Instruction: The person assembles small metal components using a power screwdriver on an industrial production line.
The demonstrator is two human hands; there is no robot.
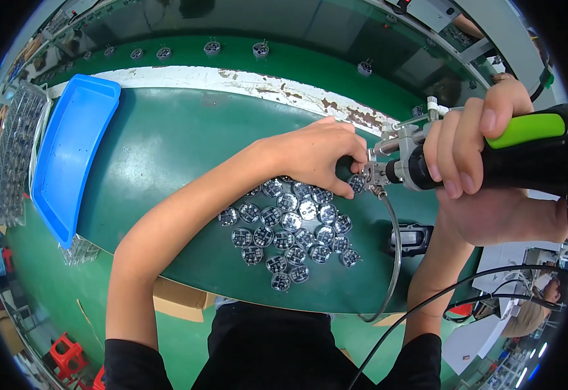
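The left hand [323,156] pinches one small round part [356,183] at the far edge of the pile [290,231] on the green desk [167,149], and the right hand [472,140] clenches the soldering tool [427,162], whose tip should touch gently while the part stays steady.

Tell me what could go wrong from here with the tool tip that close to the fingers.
1. The left hand pinches a small round part right at the tip of the hand tool held by the right hand; a slip could likely catch a fingertip.
2. The tool's hose loops beside the pile of round parts and could drag some off the green table.
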